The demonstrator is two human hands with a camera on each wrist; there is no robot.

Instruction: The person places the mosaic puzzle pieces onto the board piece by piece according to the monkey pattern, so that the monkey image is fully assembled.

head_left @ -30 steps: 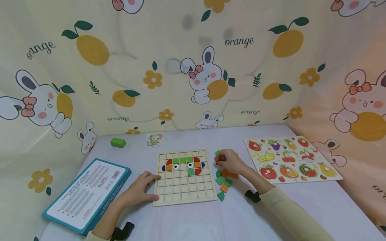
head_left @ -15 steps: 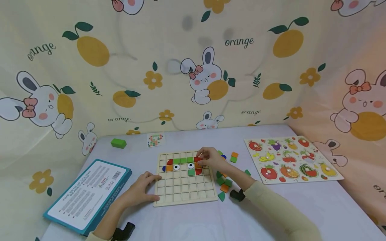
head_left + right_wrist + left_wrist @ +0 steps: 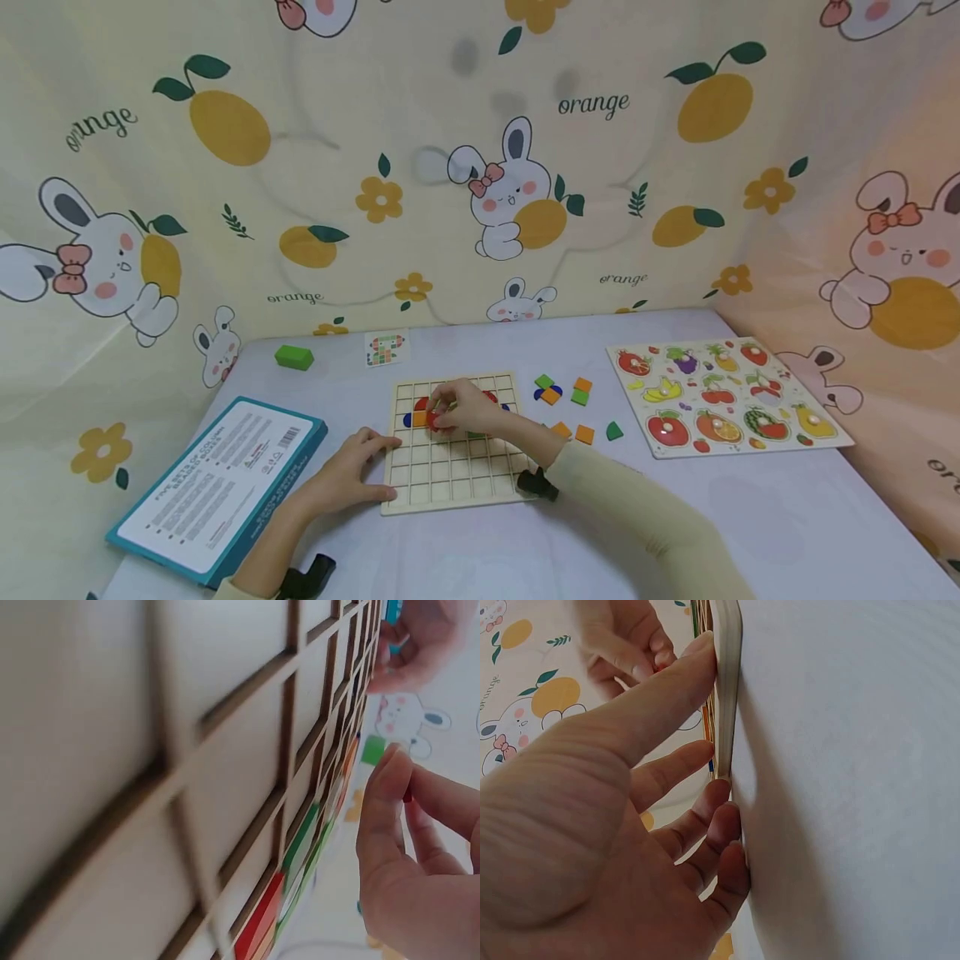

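A wooden grid board [image 3: 450, 475] lies mid-table with coloured tiles in its upper rows. My right hand [image 3: 468, 407] is over the upper left of these rows, pinching a small red tile [image 3: 432, 419] between thumb and fingertips. Only a sliver of that tile shows in the right wrist view, and its shape is mostly hidden. An orange tile [image 3: 419, 419] and a blue one [image 3: 407, 420] sit just left of the fingertips. My left hand [image 3: 347, 471] touches the board's left edge, thumb at the near corner and index finger farther up. In the left wrist view, its other fingers rest beside the board edge [image 3: 727, 690].
Loose green, orange and blue tiles [image 3: 581, 392] lie right of the board. Beyond them is a fruit puzzle board [image 3: 645, 446]. A blue-edged box [image 3: 217, 483] lies at left; a green block [image 3: 294, 357] and a pattern card [image 3: 387, 347] are at the back.
My right hand has moved left from the loose tiles, across the board's right side, to its upper left with the red tile. My left hand has stayed at the board's edge.
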